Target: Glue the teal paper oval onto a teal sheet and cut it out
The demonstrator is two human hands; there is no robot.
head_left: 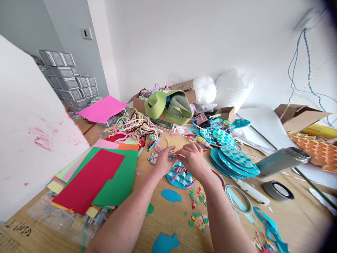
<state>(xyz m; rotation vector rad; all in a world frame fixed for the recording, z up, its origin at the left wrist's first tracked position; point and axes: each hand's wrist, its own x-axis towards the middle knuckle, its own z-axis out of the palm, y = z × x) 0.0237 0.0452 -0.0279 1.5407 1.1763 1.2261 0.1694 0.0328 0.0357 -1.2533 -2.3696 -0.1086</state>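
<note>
My left hand (163,160) and my right hand (193,159) meet above a round blue paper disc (179,176) covered in wavy scale strips, lying on the wooden table (168,218). Both hands have their fingertips curled and pinched together at the disc's far edge, on something too small to make out. A small striped fish cut-out sits on the disc under my hands. Loose coloured paper bits (198,196) lie just in front of the disc.
A stack of red, green and other coloured sheets (97,179) lies left. More blue scaled discs (234,160) are piled right, beside a metal flask (283,161), tape rolls (278,189) and a glue tube. Curly paper strips, a green bag and cardboard boxes crowd the back.
</note>
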